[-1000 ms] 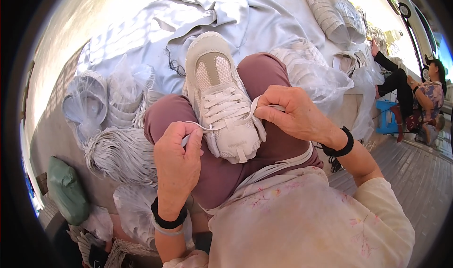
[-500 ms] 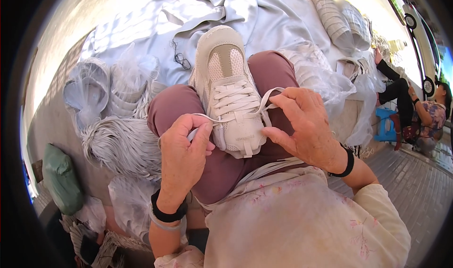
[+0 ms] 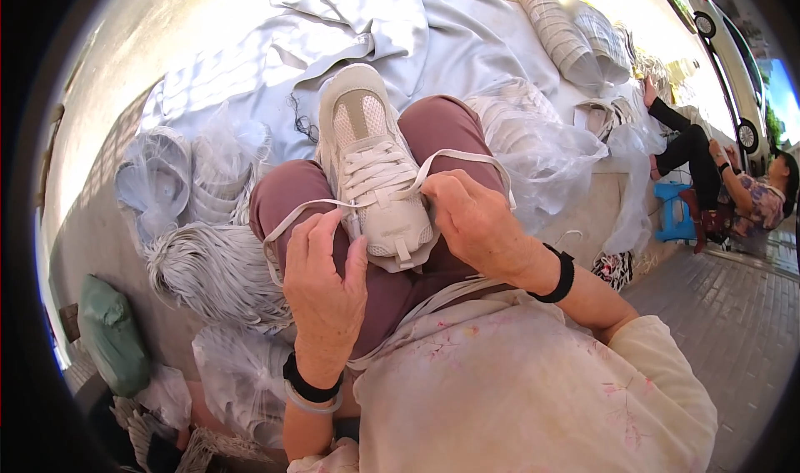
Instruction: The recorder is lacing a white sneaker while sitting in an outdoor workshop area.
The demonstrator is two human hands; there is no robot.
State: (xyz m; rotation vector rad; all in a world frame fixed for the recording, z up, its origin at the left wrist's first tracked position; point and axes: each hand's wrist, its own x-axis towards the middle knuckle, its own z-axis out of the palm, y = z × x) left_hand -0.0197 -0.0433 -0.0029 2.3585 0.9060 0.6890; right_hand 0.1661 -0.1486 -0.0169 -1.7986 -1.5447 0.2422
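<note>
A beige mesh sneaker (image 3: 367, 160) rests between my thighs, toe pointing away and tongue toward me. Its flat cream shoelace (image 3: 375, 165) crosses the front in several rows. One loose end drapes over my left thigh; the other arches over my right thigh. My left hand (image 3: 323, 294) is open below the left lace end, thumb and fingers apart beside the tongue. With bent fingers, my right hand (image 3: 479, 227) closes on the sneaker's right edge by the tongue; its fingertips are partly hidden.
Bundled grey-white laces (image 3: 217, 273) and bagged shoe parts (image 3: 225, 160) lie at left, near a green bag (image 3: 115, 335). A pale cloth (image 3: 467, 35) spreads ahead. Wrapped stacks (image 3: 560, 35) stand far right. Another person (image 3: 746, 198) sits at right by a blue stool (image 3: 673, 210).
My left hand has let go of the lace and opened. My right hand has moved in against the sneaker. Both lace ends now drape outward over my thighs.
</note>
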